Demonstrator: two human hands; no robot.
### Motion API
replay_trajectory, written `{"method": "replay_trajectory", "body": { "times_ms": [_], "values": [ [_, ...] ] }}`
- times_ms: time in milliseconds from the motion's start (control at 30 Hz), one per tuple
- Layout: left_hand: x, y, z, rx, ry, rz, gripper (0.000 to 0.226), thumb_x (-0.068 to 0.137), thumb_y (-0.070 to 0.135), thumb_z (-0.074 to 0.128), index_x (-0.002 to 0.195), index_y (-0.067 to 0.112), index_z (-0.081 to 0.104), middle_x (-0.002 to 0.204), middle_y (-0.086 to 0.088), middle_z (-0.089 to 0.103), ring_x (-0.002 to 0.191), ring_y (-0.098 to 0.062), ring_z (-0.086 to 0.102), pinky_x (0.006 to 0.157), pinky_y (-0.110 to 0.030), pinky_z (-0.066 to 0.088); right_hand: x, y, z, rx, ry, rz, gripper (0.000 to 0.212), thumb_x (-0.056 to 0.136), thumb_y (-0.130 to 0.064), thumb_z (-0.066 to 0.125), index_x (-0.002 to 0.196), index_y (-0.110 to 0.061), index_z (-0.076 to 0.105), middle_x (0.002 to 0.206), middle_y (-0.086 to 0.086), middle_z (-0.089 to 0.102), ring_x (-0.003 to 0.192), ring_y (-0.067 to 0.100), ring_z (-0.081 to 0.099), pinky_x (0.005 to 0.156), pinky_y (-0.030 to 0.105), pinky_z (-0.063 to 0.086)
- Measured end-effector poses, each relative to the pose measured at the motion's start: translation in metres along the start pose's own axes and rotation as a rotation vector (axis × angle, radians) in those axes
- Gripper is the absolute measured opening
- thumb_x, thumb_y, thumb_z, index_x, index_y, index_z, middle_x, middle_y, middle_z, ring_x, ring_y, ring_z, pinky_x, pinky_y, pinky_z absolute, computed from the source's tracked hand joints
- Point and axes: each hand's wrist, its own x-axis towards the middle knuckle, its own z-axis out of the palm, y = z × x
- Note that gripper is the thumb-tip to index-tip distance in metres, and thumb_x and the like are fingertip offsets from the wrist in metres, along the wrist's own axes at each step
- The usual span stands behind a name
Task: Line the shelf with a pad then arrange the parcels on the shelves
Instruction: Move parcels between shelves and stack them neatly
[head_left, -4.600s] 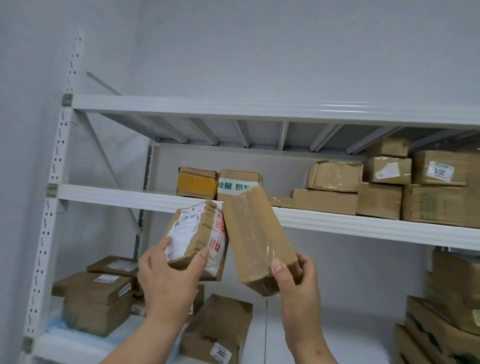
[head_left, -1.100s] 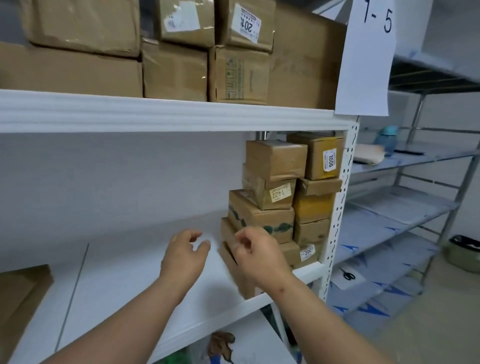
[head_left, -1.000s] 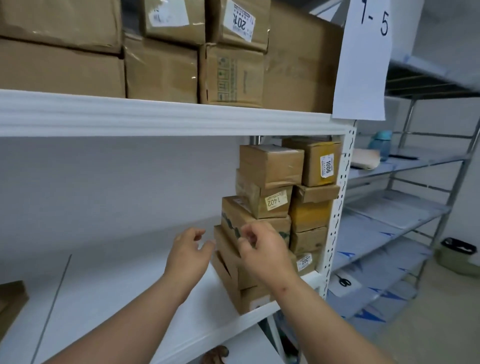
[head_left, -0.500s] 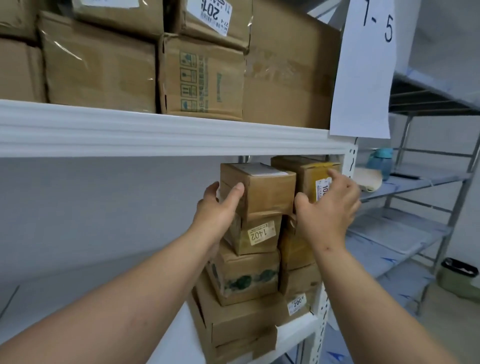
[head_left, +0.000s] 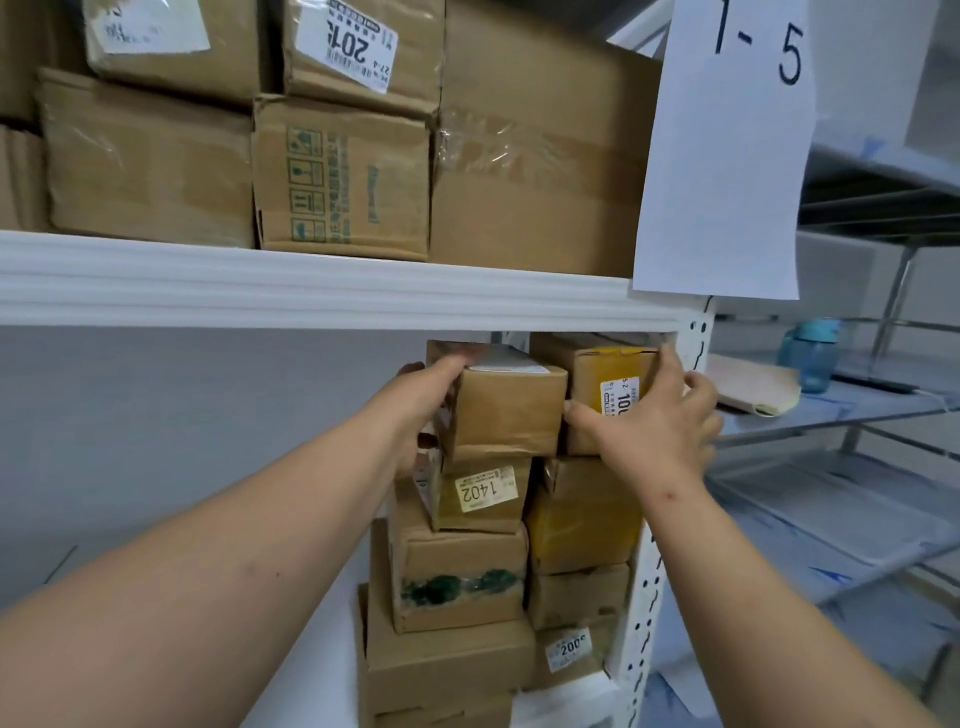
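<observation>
Half a second ago my hands had only just reached the top of the stack in the middle right of the frame; now they have settled on it. My left hand wraps the left side of the top left box, fingers curled over its upper edge, thumb low on the side. My right hand lies spread across the front of the box with the white label just beside it, fingers fairly straight, thumb pointing into the seam between the two boxes; it presses rather than grips.

A second back both hands were lower, by the bottom boxes, so I read this as working up the stack, squaring it against the white post at the shelf's right end.

The parcels sit in two columns reaching almost to the underside of the upper shelf, the box marked 1402 directly under the one I hold. The upper shelf is packed with bigger cartons. Whether a pad lies under this stack I cannot tell; the shelf surface at lower left looks plain white
</observation>
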Motion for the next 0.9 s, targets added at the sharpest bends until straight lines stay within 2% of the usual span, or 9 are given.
{"method": "replay_trajectory", "body": {
  "times_ms": [67,167,233,433,533,633,667,833,900],
  "values": [
    [-0.003,-0.001,-0.005,0.004,0.003,-0.023,0.031,0.088,0.054,0.064,0.098,0.026,0.054,0.105,-0.001,0.050,0.117,-0.032,0.048,0.099,-0.048,0.047,-0.002,0.000,0.002,-0.028,-0.001,-0.011,0.122,0.059,-0.069,0.077,0.152,-0.036,0.005,0.151,0.008,0.019,0.138,0.037,0.026,0.111,0.053,0.028],
    [-0.004,-0.002,-0.012,-0.043,0.024,-0.049,0.048,0.084,0.052,0.069,0.120,0.024,0.053,0.127,-0.007,0.050,0.118,-0.035,0.050,0.090,-0.047,0.052,-0.007,-0.001,0.007,-0.014,-0.050,-0.032,0.128,0.062,-0.068,0.077,0.152,-0.035,-0.007,0.150,0.013,0.026,0.137,0.036,0.033,0.110,0.054,0.031],
    [-0.004,-0.002,-0.015,-0.083,0.021,-0.070,0.056,0.081,0.052,0.073,0.126,0.024,0.053,0.133,-0.009,0.049,0.115,-0.036,0.053,0.084,-0.046,0.056,-0.009,-0.003,0.010,0.009,-0.053,-0.038,0.128,0.065,-0.064,0.078,0.152,-0.033,-0.011,0.151,0.015,0.030,0.137,0.037,0.036,0.109,0.054,0.032],
    [-0.010,-0.009,-0.029,-0.299,-0.040,-0.076,0.050,0.076,0.038,0.079,0.120,0.022,0.061,0.125,-0.014,0.056,0.111,-0.035,0.056,0.066,-0.040,0.058,-0.019,-0.011,0.017,0.179,-0.062,-0.118,0.123,0.067,-0.047,0.080,0.153,-0.028,-0.006,0.153,0.009,0.020,0.141,0.034,0.022,0.110,0.055,0.032],
    [-0.013,-0.018,-0.041,-0.424,-0.052,-0.086,0.032,0.080,0.039,0.074,0.106,0.022,0.066,0.117,-0.015,0.059,0.106,-0.033,0.059,0.070,-0.040,0.059,-0.025,-0.015,0.018,0.230,-0.105,-0.175,0.121,0.068,-0.043,0.082,0.155,-0.021,0.001,0.151,0.008,0.019,0.140,0.031,0.019,0.111,0.050,0.029],
    [-0.014,-0.026,-0.053,-0.495,-0.064,-0.076,0.026,0.082,0.038,0.073,0.100,0.020,0.068,0.111,-0.017,0.059,0.102,-0.033,0.061,0.098,-0.045,0.053,-0.034,-0.017,0.019,0.296,-0.110,-0.202,0.117,0.066,-0.039,0.084,0.154,-0.018,0.008,0.146,0.006,0.022,0.137,0.027,0.020,0.113,0.044,0.027],
    [-0.016,-0.028,-0.056,-0.498,-0.066,-0.072,0.027,0.082,0.039,0.073,0.100,0.020,0.069,0.110,-0.018,0.060,0.101,-0.033,0.060,0.101,-0.044,0.050,-0.038,-0.017,0.020,0.314,-0.104,-0.203,0.116,0.066,-0.038,0.084,0.153,-0.018,0.010,0.145,0.006,0.022,0.136,0.026,0.020,0.112,0.043,0.028],
    [-0.031,-0.034,-0.060,-0.468,-0.058,-0.060,0.043,0.080,0.045,0.073,0.116,0.021,0.071,0.118,-0.016,0.070,0.105,-0.030,0.066,0.082,-0.039,0.056,-0.056,-0.017,0.023,0.402,-0.090,-0.200,0.113,0.064,-0.033,0.086,0.149,-0.021,0.012,0.142,0.002,0.019,0.133,0.024,0.021,0.109,0.042,0.033],
    [-0.039,-0.036,-0.061,-0.449,-0.094,-0.058,0.042,0.083,0.048,0.069,0.119,0.026,0.069,0.117,-0.011,0.072,0.110,-0.031,0.066,0.083,-0.040,0.056,-0.062,-0.016,0.022,0.428,-0.082,-0.203,0.112,0.064,-0.032,0.086,0.148,-0.020,0.013,0.141,0.002,0.020,0.134,0.023,0.020,0.110,0.039,0.031]
  ]
}}
